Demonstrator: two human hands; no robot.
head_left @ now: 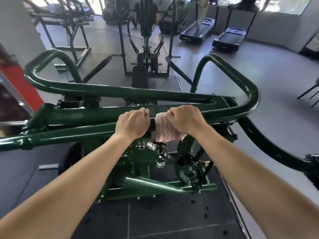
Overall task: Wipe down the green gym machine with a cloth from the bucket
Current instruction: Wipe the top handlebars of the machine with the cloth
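My left hand (132, 124) is curled over the near slanting bar of the glossy dark-green steel-tube gym machine (69, 133). It grips bare metal, knuckles up and fingertips tucked over the far side. Just to its right, my right hand (185, 119) is closed round the pale pinkish-white textured cloth (164, 129), which is wrapped over the same bar. The cloth's loose edge hangs below the tube on my side. The two hands are near each other but apart, with a short dark stretch of tube and a band of cloth showing between them.

The machine spreads wide around me, with one big looped handle rising at the far left and another at the far right. Under my hands sit silver fittings and bolts, then a green base frame on dark rubber floor tiles (172, 221). A round black weight plate (74, 156) sits low at the near left.

Farther off in the middle stands a second green machine with a black padded seat (140, 76), and a person in a black top (146, 11) is behind it. Two black treadmills (229, 37) stand at the far right.
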